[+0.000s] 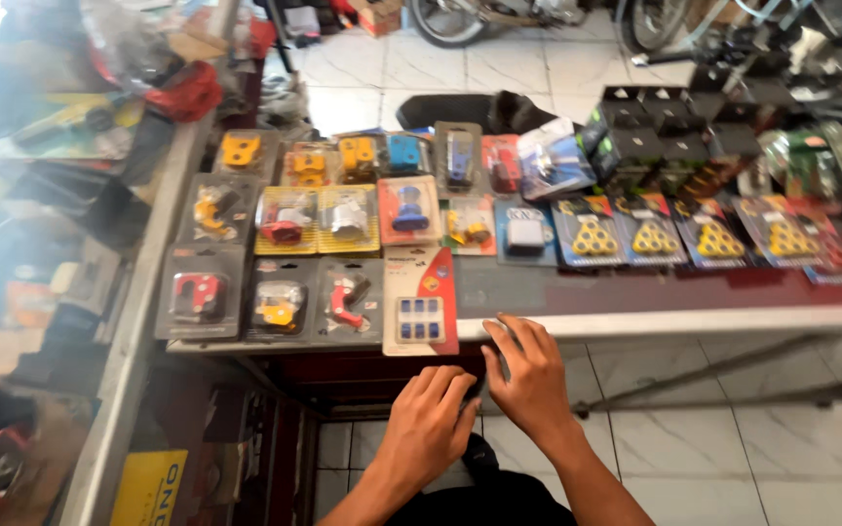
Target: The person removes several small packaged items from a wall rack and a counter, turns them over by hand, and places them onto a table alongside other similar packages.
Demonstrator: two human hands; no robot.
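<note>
Fingers [511, 336] of the right hand [530, 382] are spread flat and loose, tips resting on the near edge of the bench [694, 319], gripping nothing. Beside it, just to the left and touching it, the left hand [428, 424] hangs a little lower below the bench edge, fingers curled slightly downward and also empty; whether they touch anything under the edge, I cannot tell. Nearest to both hands, just left of the right fingertips, lies a red and white blister card with small blue pieces [421, 300], its near end hanging over the bench edge. Left of that, a near row of dark cards: a red lever part [346, 298], a yellow and silver part [279, 303], a red clamp [199, 294]. Farther back, yellow-backed cards [317, 219] and a blue part on a pink card [408, 208]. Off to the right, a row of cards with yellow triangle stacks [651, 234], well apart from the hands. Farthest back, black boxes [647, 127], then white floor tiles [499, 68] and a wheel [447, 19].
</note>
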